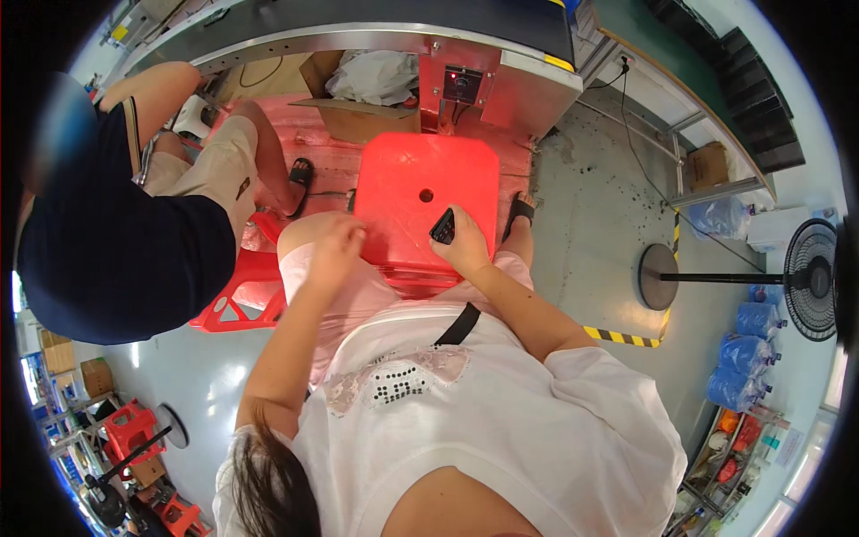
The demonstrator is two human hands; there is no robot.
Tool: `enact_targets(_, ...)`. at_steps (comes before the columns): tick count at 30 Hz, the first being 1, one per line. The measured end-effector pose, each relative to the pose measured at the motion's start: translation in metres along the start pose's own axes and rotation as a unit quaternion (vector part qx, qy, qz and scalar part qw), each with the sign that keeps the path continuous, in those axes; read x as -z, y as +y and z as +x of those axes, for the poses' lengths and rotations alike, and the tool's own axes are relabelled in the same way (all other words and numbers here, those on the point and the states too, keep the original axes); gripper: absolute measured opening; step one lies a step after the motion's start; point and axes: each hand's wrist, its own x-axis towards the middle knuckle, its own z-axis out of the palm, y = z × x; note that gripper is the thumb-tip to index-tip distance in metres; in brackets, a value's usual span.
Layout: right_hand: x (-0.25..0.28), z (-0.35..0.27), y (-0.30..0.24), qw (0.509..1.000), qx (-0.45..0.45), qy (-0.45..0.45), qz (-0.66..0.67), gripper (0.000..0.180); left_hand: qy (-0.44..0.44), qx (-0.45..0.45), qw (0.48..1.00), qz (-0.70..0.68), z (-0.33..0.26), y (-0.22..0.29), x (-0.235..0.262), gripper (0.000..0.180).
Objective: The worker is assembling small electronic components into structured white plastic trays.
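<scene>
A small black handset with rows of buttons [443, 227] is gripped in my right hand [468, 248], tilted above the near right part of a red plastic stool [429, 166]. The stool stands between my knees and has a round hole in its seat. Over my left thigh, beside the stool's left edge, is my left hand [335, 249]. Its fingers are curled together and slightly blurred, and whatever they may hold is hidden.
A conveyor with a metal frame [358, 34] runs across the far side, with a control box [463, 84] below. An open carton [367, 121] stands underneath. To my left sits a person in dark clothing [134, 259]. A fan [810, 279] and water jugs [744, 353] stand right.
</scene>
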Motion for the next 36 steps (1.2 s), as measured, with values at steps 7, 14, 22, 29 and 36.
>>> enact_targets(7, 0.023, 0.020, -0.004, 0.991, -0.022, -0.113, 0.069, 0.046, 0.066, 0.213, 0.929, 0.295, -0.008, -0.075, 0.025, 0.032)
enact_targets(14, 0.134, 0.088, -0.120, 0.990, 0.064, -0.111, 0.051, 0.056, -0.038, 0.327, 0.909, 0.257, 0.019, -0.051, 0.024, 0.042)
enact_targets(22, 0.200, 0.238, -0.261, 0.985, 0.168, -0.042, 0.011, 0.055, -0.100, 0.304, 0.912, 0.255, 0.043, -0.053, 0.030, 0.047)
enact_targets(29, 0.153, 0.392, -0.273, 0.931, 0.176, -0.067, -0.311, 0.047, -0.135, 0.309, 0.910, 0.240, 0.060, -0.054, 0.037, 0.043)
enact_targets(36, 0.099, 0.468, -0.244, 0.844, 0.083, -0.137, -0.511, 0.049, -0.153, 0.330, 0.903, 0.230, 0.061, -0.067, 0.041, 0.044)
